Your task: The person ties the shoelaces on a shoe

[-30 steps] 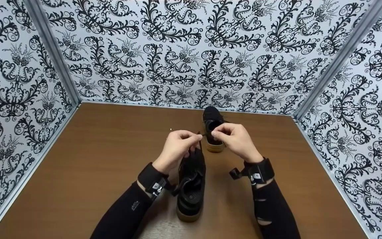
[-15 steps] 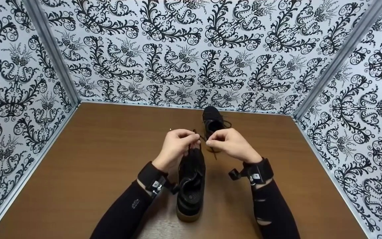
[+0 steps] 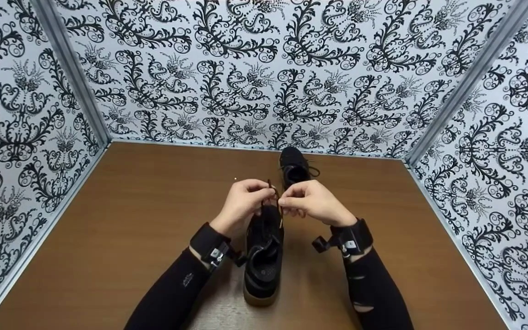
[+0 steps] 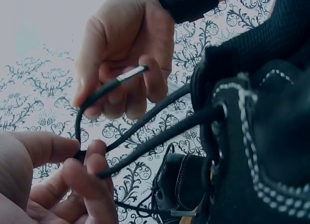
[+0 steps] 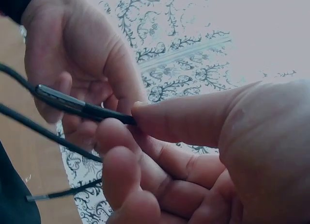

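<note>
A black shoe (image 3: 264, 279) with a tan sole stands on the table, heel toward me, its toe end partly behind my hands. Above its front, my left hand (image 3: 244, 204) pinches the black shoelace (image 4: 155, 144) between thumb and fingers. The strands run from the shoe's eyelets to that pinch. Just to the right, my right hand (image 3: 314, 201) pinches one lace end between thumb and fingertips. That end's metal tip (image 5: 60, 98) sticks out past the fingers. Another metal-tipped end (image 5: 36, 197) hangs below.
A second black shoe (image 3: 293, 160) stands farther back near the rear wall, its lace loose at the right side and its heel hidden by my right hand. Patterned panels (image 3: 236, 91) enclose the brown table (image 3: 154, 192) at the back and sides.
My right hand has come down and left, closer to the left hand, bringing the lace end over the near shoe. The left hand holds almost the same place.
</note>
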The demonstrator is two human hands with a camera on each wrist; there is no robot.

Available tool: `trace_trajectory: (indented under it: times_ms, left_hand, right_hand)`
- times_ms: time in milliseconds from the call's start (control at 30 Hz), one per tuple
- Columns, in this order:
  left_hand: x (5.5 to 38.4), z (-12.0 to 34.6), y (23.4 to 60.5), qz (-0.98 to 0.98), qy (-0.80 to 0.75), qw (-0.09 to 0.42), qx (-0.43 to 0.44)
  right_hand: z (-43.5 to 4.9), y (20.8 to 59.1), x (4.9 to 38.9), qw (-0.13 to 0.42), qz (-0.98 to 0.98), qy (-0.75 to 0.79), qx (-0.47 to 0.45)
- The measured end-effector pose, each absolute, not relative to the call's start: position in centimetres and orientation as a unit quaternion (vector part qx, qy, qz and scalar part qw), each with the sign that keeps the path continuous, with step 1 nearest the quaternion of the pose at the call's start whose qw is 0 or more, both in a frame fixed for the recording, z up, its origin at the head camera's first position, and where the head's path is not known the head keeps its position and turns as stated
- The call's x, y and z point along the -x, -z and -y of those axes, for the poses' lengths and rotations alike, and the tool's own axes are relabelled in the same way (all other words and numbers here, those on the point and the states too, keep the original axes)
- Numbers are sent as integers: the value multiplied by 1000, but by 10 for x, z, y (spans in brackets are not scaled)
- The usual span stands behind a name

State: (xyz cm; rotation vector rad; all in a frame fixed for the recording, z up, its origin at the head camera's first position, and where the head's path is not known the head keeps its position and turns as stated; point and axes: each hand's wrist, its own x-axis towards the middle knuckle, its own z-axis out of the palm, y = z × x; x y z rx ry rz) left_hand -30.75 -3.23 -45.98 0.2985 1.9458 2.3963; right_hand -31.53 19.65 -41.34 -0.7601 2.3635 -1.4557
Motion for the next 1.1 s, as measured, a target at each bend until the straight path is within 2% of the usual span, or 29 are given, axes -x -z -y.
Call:
trace_trajectory:
  times_ms: [367,667,1100]
  left_hand:
    - [311,36,462,-634,-766,18,-104]
    - [314,38,464,-637,-762,10,-113]
    - [313,35,467,-617,-777,4,-124]
  right_hand:
    - [-196,415,316,133,-813,496,275]
    - [-199,418,321,113,-834,484,238]
    - [-197,438,333,167,-852,409,282]
